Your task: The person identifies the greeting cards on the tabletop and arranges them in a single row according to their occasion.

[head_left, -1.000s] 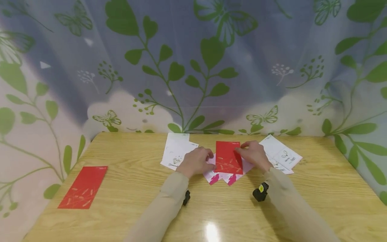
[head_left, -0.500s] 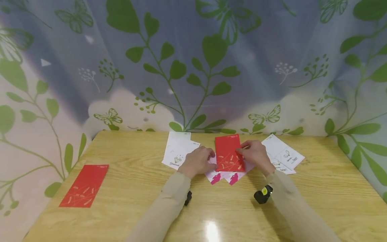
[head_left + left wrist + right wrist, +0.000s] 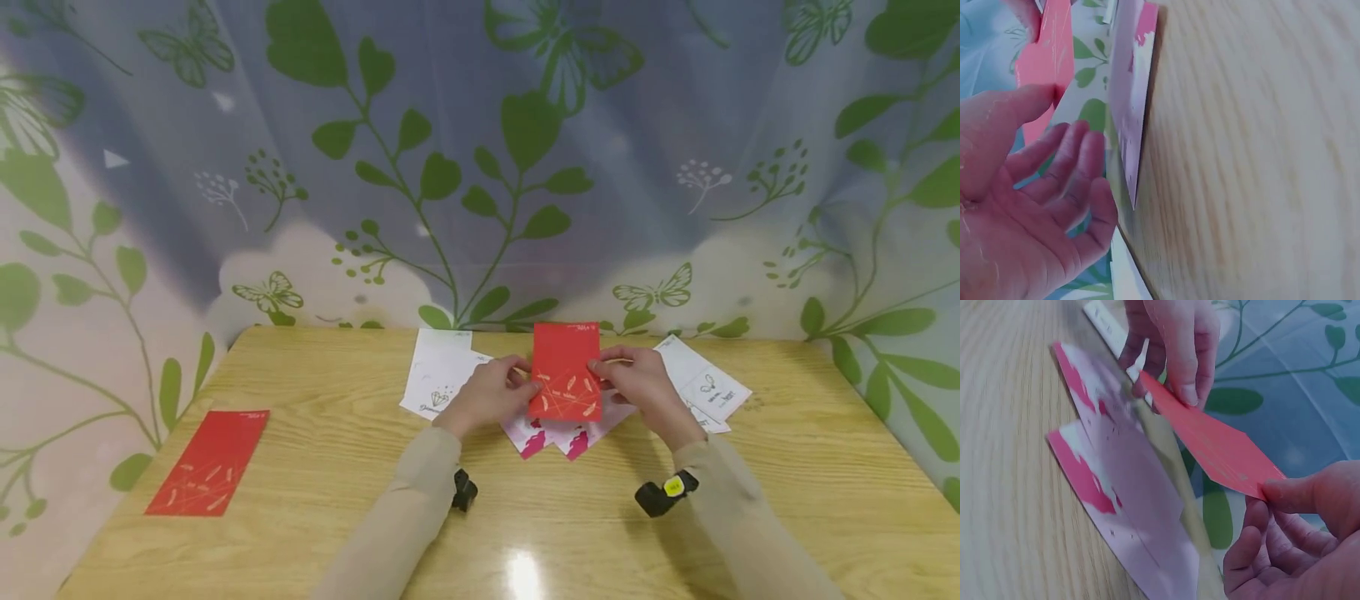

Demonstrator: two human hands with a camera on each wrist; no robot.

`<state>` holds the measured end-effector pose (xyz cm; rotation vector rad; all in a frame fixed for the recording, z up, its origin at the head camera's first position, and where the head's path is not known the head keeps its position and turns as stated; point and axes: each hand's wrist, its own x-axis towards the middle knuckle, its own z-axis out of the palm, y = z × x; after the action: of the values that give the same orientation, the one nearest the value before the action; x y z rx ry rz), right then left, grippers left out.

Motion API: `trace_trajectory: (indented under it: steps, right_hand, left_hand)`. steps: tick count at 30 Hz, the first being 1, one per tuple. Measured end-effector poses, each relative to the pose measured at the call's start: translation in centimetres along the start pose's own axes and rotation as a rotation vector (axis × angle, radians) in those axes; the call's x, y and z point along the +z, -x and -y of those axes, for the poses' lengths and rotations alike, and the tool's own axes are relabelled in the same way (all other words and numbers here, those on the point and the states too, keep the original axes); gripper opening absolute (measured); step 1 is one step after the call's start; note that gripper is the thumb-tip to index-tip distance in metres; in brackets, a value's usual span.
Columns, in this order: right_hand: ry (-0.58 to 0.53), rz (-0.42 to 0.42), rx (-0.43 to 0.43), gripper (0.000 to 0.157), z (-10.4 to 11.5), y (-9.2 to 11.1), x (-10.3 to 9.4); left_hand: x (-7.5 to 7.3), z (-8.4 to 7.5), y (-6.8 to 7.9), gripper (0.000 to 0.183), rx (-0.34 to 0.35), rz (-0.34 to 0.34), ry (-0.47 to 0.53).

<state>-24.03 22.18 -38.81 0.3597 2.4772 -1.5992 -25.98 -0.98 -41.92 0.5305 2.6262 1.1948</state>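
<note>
A red envelope [image 3: 566,362] with gold feather-like prints is held up between both hands, raised over two overlapping pink-and-white cards [image 3: 576,442]. My left hand [image 3: 491,393] pinches its left edge, the thumb on the front face. On the opposite edge, my right hand [image 3: 647,385] grips it with thumb and fingertips. In the right wrist view the envelope [image 3: 1210,447] slants above the pink cards [image 3: 1141,487], which lie flat on the table. The left wrist view has the left thumb [image 3: 1035,103] against the red paper, the other fingers loosely bent.
Two white printed cards [image 3: 431,371] lie left of the hands and two more white cards [image 3: 708,383] to the right. A second red envelope [image 3: 206,467] rests near the left edge of the wooden table [image 3: 330,533]. A leaf-patterned curtain [image 3: 465,167] hangs behind.
The red envelope has been raised and tipped more upright above the pink cards. My left hand, earlier beside its lower left, now pinches its left edge; the right hand keeps its grip.
</note>
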Motion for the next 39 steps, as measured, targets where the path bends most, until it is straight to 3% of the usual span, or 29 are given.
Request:
trace_trajectory:
  steps: [6,11,19,26,39]
  right_hand:
    - [-0.044,-0.012,-0.037,0.043,0.4,0.8,0.6]
    - [-0.027,-0.022,-0.085,0.04,0.5,1.5,1.2]
    - [0.011,-0.004,-0.097,0.038,0.4,2.1,2.1]
    - [0.031,0.052,-0.137,0.036,0.4,2.3,3.1]
    - [-0.009,0.117,-0.201,0.032,0.6,2.5,6.4]
  left_hand:
    - [-0.5,0.5,0.4,0.031,-0.02,-0.072,0.262]
    - [-0.9,1.1,1.2,0.026,-0.026,-0.092,0.333]
    - [-1.6,1.7,2.8,0.025,-0.009,-0.094,0.341]
    - [-2.6,3.0,4.1,0.022,-0.013,-0.105,0.285]
    - [-4.9,5.2,7.2,0.024,-0.083,-0.081,0.246]
